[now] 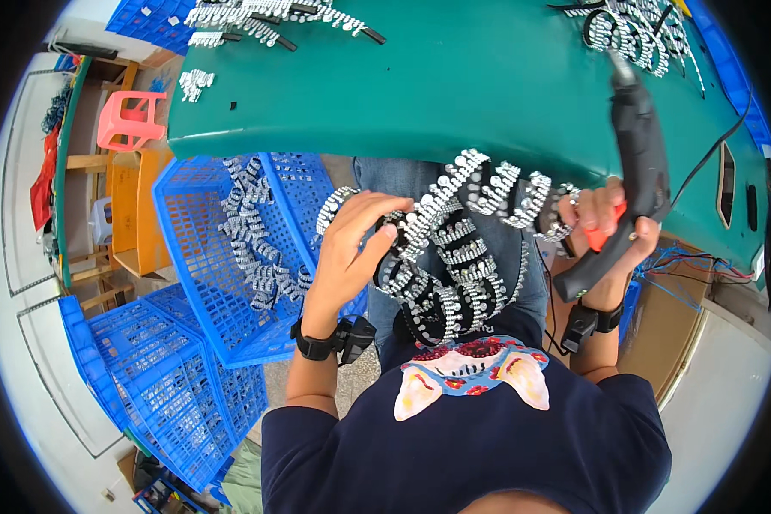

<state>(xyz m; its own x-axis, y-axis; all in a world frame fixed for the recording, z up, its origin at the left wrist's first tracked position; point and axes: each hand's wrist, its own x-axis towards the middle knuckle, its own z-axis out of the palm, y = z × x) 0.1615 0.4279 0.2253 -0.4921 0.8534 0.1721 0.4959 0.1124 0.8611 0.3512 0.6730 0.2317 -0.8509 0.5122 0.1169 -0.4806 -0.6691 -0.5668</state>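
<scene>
A person in a dark printed T-shirt [454,437] and jeans [535,295] sits at a green bench [454,94], a long black strip [463,278] edged with silver-white beads looped over the lap and rising in curves before the bench's near edge; the left hand [351,240] has a narrow grip, thumb and fingers closed on a fold of the strip, with another loop curling out beyond the knuckles; the right hand [617,227] wraps its grip round a black glue gun [638,137] with a red trigger, the metal nozzle pointing away from the body over the bench, while the strip's far loops lie right beside the fingers, whether touching or not cannot be told; a dark band with a small device circles each wrist; a black cable [713,147] curves across the bench at the right; on the far side of the bench lie more beaded pieces, one bundle [270,19] at the left with dark ends and another [630,38] at the right, plus a small silvery pile [195,84] near the left edge; beside the person's left leg, a blue basket [188,223] holds a heap of similar strips [253,236]; a pink stool [124,124] stands farther left.
</scene>
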